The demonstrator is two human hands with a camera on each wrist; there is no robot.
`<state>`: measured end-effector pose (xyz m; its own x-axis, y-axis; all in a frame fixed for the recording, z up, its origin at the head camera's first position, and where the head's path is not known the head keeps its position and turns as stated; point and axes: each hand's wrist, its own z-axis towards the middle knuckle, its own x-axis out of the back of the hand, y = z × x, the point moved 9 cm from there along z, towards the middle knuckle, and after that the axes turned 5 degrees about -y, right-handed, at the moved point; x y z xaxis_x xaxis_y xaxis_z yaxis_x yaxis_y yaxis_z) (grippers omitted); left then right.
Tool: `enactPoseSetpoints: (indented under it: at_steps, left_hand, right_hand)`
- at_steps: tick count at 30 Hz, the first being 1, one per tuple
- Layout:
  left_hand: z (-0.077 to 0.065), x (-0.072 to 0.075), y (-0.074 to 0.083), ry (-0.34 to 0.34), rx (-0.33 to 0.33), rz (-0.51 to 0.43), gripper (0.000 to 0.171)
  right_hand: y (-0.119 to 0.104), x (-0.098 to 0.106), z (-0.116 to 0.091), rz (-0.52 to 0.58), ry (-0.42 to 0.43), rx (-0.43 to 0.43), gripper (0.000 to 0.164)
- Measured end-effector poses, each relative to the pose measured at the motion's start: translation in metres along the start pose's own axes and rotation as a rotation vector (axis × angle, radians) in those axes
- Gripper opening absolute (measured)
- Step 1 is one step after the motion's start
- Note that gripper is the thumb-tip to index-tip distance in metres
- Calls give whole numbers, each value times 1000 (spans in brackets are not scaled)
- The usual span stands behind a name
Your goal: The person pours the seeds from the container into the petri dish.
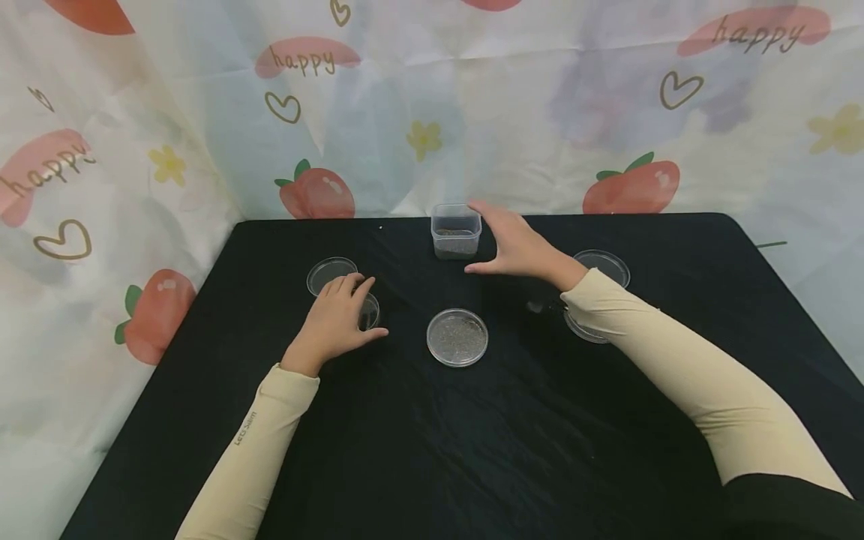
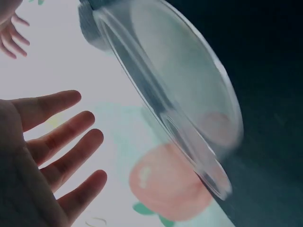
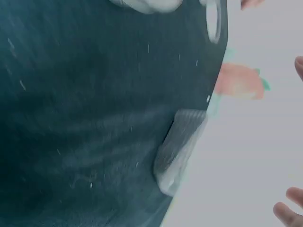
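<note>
My left hand point(image 1: 334, 322) hovers with spread fingers over a clear petri dish point(image 1: 370, 313) at the left, partly covering it. In the left wrist view the dish's rim point(image 2: 222, 80) looms large beside the straight fingers point(image 2: 71, 161). At the back of the table, my right hand point(image 1: 516, 244) reaches to the right side of a small clear plastic tub point(image 1: 456, 244) with grey grains in its bottom. Its thumb and fingers stand wide apart, the fingertips right at the tub's rim. The right wrist view shows that tub point(image 3: 180, 151) blurred, with fingertips point(image 3: 289, 215) at the edge.
A petri dish with grey grains point(image 1: 457, 337) lies mid-table. Another clear round piece point(image 1: 327, 271) lies behind the left dish. Under and beside the right forearm are two clear round pieces, one farther back point(image 1: 610, 264) and one nearer point(image 1: 586, 332). A printed curtain point(image 1: 432, 97) hangs behind the black-covered table point(image 1: 432, 465).
</note>
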<state>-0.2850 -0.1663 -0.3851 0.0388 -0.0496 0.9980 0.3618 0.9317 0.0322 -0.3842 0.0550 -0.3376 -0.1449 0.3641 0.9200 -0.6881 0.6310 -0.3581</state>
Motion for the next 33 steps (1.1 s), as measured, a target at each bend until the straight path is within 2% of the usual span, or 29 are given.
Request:
enactPoseSetpoints:
  at_steps: [6,12,17,22,33]
  left_hand:
    - [-9,-3,-25,21,42,-15,89]
    - [-15,-10,-38,-8,65,1,88]
    - [-21,-14,-47,-37,101,-3,90]
    - [-26,-14,-53,-39,121,2,91]
    - [-28,-19,-59,-56,139,-9,89]
  right_hand:
    - [42,-11,21,131,-37,-162,106]
    - [72,-24,31,197,-74,-267,109]
    - [86,-34,36,239,-96,-297,107]
    - [97,-50,41,292,-138,-313,106]
    - [103,-65,46,412,-174,-329,103]
